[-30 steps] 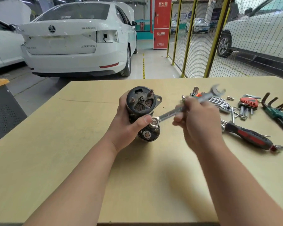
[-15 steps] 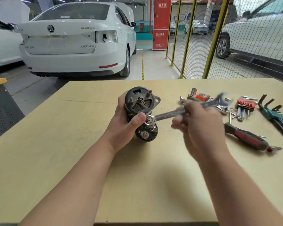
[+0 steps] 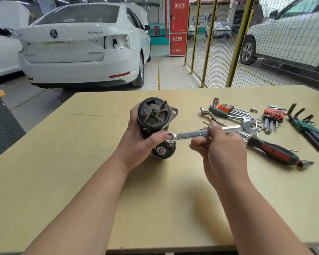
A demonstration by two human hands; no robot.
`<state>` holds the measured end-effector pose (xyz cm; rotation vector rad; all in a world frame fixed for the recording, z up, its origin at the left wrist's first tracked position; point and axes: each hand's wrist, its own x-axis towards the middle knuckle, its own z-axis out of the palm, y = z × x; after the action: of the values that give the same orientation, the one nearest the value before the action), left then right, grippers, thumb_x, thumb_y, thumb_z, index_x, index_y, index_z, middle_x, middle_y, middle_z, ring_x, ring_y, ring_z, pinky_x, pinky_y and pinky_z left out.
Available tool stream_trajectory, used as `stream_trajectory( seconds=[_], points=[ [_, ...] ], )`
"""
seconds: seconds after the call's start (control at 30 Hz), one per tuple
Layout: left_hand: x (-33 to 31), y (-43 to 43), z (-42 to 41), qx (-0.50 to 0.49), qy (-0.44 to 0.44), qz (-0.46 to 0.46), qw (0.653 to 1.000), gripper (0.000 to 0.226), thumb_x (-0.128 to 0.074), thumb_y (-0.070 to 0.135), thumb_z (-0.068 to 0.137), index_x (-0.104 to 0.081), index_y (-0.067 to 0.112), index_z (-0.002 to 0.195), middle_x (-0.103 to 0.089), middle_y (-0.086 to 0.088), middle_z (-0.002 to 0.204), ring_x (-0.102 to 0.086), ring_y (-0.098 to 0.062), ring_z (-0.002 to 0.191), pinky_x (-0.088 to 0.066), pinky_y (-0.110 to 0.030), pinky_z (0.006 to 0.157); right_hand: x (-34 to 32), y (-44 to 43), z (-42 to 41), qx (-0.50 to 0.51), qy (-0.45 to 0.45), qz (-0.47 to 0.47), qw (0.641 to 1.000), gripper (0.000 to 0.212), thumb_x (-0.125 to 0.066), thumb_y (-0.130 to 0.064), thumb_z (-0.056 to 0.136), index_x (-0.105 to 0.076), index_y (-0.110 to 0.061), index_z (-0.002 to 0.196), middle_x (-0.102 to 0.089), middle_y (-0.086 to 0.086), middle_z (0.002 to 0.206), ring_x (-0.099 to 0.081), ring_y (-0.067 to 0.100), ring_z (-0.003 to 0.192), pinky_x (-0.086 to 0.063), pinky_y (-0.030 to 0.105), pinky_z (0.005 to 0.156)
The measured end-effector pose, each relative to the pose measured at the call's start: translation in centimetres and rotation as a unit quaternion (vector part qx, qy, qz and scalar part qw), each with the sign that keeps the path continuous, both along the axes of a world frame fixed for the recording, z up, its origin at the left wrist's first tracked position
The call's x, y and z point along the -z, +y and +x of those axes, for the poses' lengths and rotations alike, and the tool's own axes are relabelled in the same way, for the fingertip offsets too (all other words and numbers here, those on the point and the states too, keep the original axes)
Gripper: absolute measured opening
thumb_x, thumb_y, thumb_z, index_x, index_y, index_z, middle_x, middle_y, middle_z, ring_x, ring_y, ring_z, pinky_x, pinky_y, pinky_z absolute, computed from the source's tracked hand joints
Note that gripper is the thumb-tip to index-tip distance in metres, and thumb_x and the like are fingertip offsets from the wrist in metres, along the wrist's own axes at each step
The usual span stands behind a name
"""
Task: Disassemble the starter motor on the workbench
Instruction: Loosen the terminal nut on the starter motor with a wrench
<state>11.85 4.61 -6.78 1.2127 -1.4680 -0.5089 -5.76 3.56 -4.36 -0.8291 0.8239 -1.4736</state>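
Note:
The dark, grimy starter motor point(image 3: 153, 115) stands on the wooden workbench point(image 3: 81, 162) with its round end cap and two studs facing me. My left hand point(image 3: 136, 142) grips its body from the left, thumb pressed beside the wrench's ring end. A silver combination wrench point(image 3: 195, 134) lies almost level, its ring end seated on a terminal nut between the motor housing and the smaller solenoid point(image 3: 163, 150) below. My right hand point(image 3: 223, 150) holds the wrench shaft near its middle, fingers curled round it; the open-jaw end sticks out to the right.
Right of the motor lie hex key sets with orange point(image 3: 226, 110), red point(image 3: 273, 115) and green point(image 3: 306, 127) holders, a red-and-black screwdriver point(image 3: 273, 150) and loose small bits. A white car, a yellow mesh fence and a red cabinet stand beyond the bench's far edge.
The wrench's free end has swung down from a raised angle to nearly level, pivoting on the nut, and my right hand came down with it. My left hand keeps its grip on the motor.

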Motion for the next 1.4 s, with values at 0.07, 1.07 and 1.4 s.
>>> stream_trajectory(
  seconds=[0.07, 1.07, 1.4],
  points=[
    [-0.1, 0.1, 0.0, 0.001, 0.004, 0.002, 1.0, 0.076, -0.063, 0.049, 0.064, -0.029, 0.026, 0.128, -0.053, 0.004, 0.125, -0.052, 0.009, 0.107, -0.038, -0.004, 0.085, -0.7, -0.7, -0.3, -0.029, 0.034, -0.017, 0.999, 0.025, -0.044, -0.014, 0.099, -0.052, -0.004, 0.077, -0.056, 0.005, 0.041, -0.055, 0.012, 0.038, -0.049, 0.023, 0.043],
    [-0.1, 0.1, 0.3, 0.027, 0.028, 0.009, 0.999, 0.075, -0.065, 0.048, 0.063, -0.031, 0.03, 0.129, -0.053, 0.006, 0.127, -0.053, -0.005, 0.118, -0.043, -0.022, 0.098, -2.4, -1.4, -0.5, -0.096, 0.042, -0.081, 0.991, 0.023, -0.041, -0.008, 0.098, -0.047, -0.004, 0.077, -0.053, 0.001, 0.044, -0.048, 0.013, 0.035, -0.045, 0.025, 0.039],
    [0.0, -0.1, 0.1, 0.016, 0.011, 0.002, 1.0, 0.075, -0.066, 0.043, 0.068, -0.029, 0.021, 0.13, -0.055, 0.001, 0.125, -0.055, -0.003, 0.112, -0.043, -0.015, 0.092, 1.3, 2.1, 0.3, 0.009, -0.116, 0.002, 0.993, 0.025, -0.044, -0.01, 0.098, -0.053, -0.007, 0.075, -0.06, 0.001, 0.049, -0.061, 0.014, 0.043, -0.052, 0.025, 0.047]
  ],
)
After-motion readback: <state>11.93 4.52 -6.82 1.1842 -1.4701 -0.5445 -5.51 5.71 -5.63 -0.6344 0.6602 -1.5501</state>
